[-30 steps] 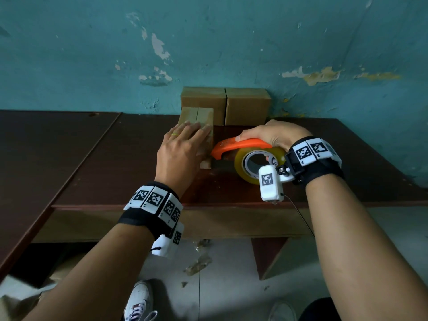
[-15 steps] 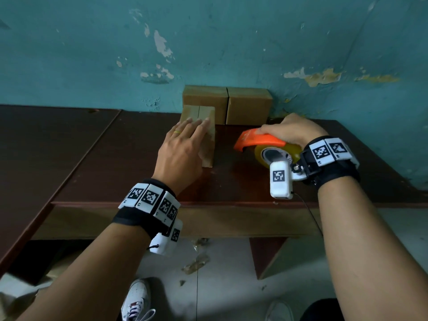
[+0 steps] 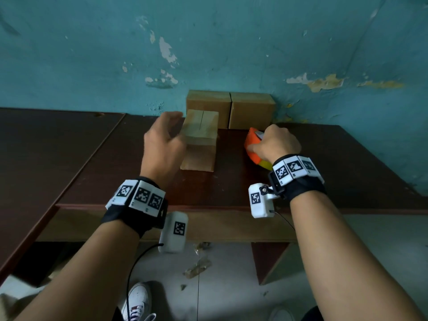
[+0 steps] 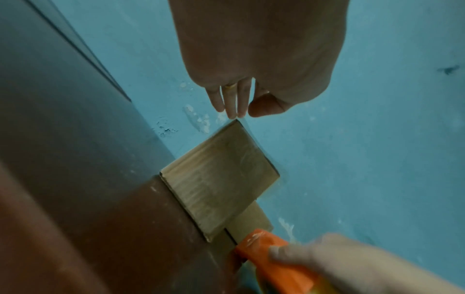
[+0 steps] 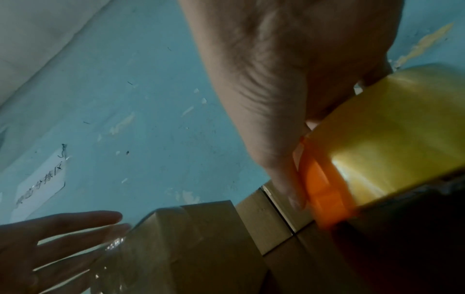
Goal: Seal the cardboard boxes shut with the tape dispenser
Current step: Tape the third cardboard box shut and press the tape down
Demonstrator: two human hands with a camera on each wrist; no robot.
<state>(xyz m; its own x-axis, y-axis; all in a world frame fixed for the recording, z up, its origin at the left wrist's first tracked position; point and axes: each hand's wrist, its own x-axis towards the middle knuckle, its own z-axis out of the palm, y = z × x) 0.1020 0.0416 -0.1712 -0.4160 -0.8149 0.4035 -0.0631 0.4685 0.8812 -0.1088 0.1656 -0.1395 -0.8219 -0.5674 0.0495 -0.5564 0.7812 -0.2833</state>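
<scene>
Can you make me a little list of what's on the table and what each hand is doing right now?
near box: small cardboard box on the dark table, shiny tape over its top
back boxes: two cardboard boxes side by side against the blue wall
left hand: left hand beside the near box, fingers straight, holding nothing
right hand: right hand grips the orange tape dispenser
tape roll: yellowish tape roll

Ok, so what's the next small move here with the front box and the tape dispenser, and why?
Probably bring the left hand onto the front box to steady it. That hand is open beside the box, not gripping it, and shiny tape already shows on the box in the right wrist view. The right hand holds the orange tape dispenser off to the box's right, on the table.
</scene>
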